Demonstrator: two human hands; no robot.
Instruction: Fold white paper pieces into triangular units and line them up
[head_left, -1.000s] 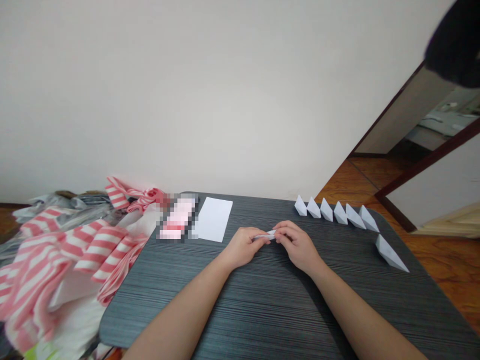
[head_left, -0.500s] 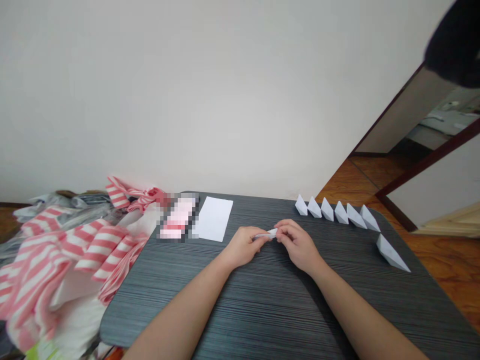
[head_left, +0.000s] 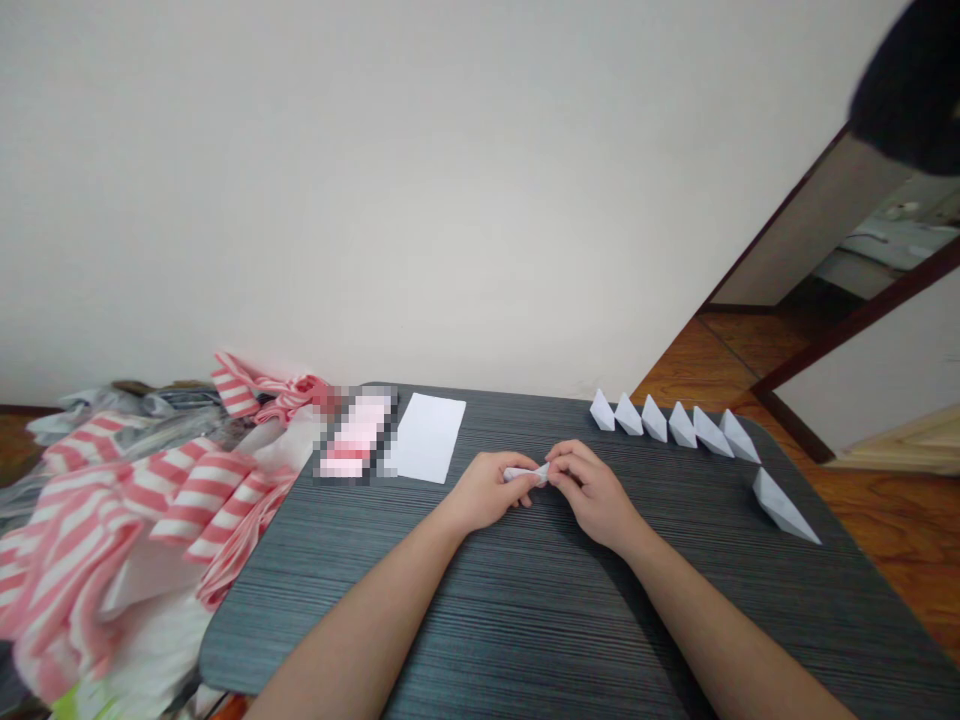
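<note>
My left hand [head_left: 487,490] and my right hand [head_left: 592,490] meet at the middle of the dark striped table [head_left: 525,620]. Both pinch a small folded white paper piece [head_left: 526,472] between their fingertips, held just above the tabletop. A flat white sheet of paper [head_left: 427,436] lies to the left of my hands near the far edge. Several folded white paper shapes [head_left: 671,422] stand in a row at the far right, with one more folded shape [head_left: 780,505] set apart nearer the right edge.
A heap of pink-and-white striped cloth [head_left: 127,510] spills over the table's left side. A blurred pink object [head_left: 356,435] lies beside the white sheet. A plain wall rises behind the table; wooden floor and a doorway [head_left: 840,290] are at the right.
My fingers have shifted slightly on the folded paper piece, which now looks more bunched between them. Hands stay in the same place.
</note>
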